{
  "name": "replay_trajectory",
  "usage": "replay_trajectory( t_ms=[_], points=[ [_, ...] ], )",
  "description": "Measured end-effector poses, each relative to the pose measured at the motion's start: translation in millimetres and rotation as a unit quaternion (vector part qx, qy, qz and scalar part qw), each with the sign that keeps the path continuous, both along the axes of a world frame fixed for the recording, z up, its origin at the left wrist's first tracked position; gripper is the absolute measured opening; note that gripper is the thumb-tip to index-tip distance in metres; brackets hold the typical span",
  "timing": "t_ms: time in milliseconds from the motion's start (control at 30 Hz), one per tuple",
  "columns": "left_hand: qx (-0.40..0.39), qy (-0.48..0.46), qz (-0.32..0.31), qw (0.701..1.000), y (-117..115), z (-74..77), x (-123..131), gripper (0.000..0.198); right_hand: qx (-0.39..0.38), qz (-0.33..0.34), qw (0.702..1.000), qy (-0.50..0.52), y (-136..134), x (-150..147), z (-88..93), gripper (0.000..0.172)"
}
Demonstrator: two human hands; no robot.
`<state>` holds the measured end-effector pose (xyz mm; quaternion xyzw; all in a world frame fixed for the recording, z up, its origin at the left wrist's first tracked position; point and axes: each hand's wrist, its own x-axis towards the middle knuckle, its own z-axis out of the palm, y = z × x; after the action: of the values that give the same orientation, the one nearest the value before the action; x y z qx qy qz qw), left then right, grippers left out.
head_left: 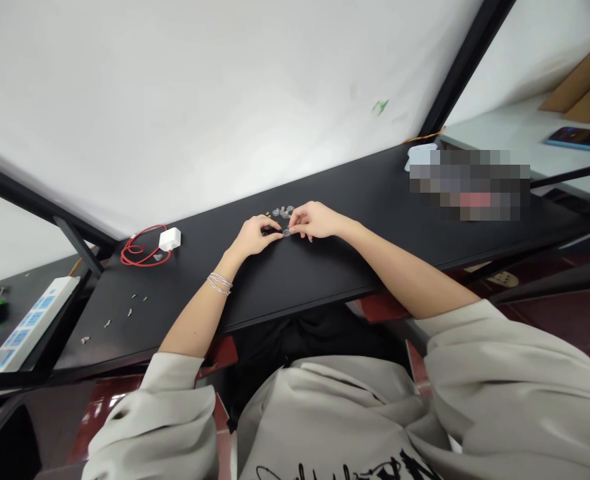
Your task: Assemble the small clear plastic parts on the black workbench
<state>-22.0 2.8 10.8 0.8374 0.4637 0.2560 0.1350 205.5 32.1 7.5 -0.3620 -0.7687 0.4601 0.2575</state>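
Both hands meet over the middle of the black table [325, 267]. A small clear round piece [287, 233] is between their fingertips; its exact kind is too small to make out. My left hand [257, 237], a bracelet on its wrist, is closed with thumb and forefinger at the piece's left side. From the right, the fingertips of my right hand [317, 220] pinch the same piece. Just behind the hands lies a loose cluster of similar clear pieces [277, 212], with a few small brownish bits among them.
On the left, a white charger [169, 239] lies with a coiled red cable [135, 250]. Several tiny metallic bits [130, 312] are scattered near the table's left end. A pale wall [225, 100] rises behind. At right, a blurred-out item [469, 187] sits on the table.
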Motion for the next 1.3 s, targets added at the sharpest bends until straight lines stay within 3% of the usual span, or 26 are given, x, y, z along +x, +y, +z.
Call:
replay_trajectory(
  t_ms=[200, 333, 433, 600, 667, 1067, 1300],
  points=[
    [0.0, -0.008, 0.029, 1.0, -1.3, -3.1, 4.4, 0.016, 0.004, -0.012, 0.999, -0.037, -5.0, 4.8, 11.6, 0.013],
    [0.011, -0.001, 0.038, 0.999, -4.1, 7.5, -2.2, 0.03, 0.018, -0.007, 0.998, -0.055, -3.5, 7.9, 11.8, 0.014],
    [-0.008, 0.032, 0.023, 0.999, -5.1, 19.0, -14.8, 0.054, 0.022, -0.01, 0.998, -0.062, -3.8, 8.8, 12.3, 0.019],
    [-0.147, 0.044, -0.019, 0.988, -6.9, 28.7, -23.5, 0.046, 0.028, -0.009, 0.998, -0.06, -4.9, 8.9, 12.5, 0.019],
    [-0.167, 0.029, -0.018, 0.985, -7.9, 28.2, -20.8, 0.042, 0.03, -0.011, 0.998, -0.061, -4.5, 8.7, 11.9, 0.017],
    [-0.04, 0.0, -0.011, 0.999, -3.2, 8.2, -9.6, 0.023, 0.019, -0.011, 0.998, -0.057, -6.3, 6.9, 13.9, 0.015],
    [-0.06, -0.012, -0.005, 0.998, -0.9, 6.2, -10.2, 0.029, 0.052, -0.028, 0.998, -0.024, -0.6, 7.5, 5.6, 0.017]
  ],
)
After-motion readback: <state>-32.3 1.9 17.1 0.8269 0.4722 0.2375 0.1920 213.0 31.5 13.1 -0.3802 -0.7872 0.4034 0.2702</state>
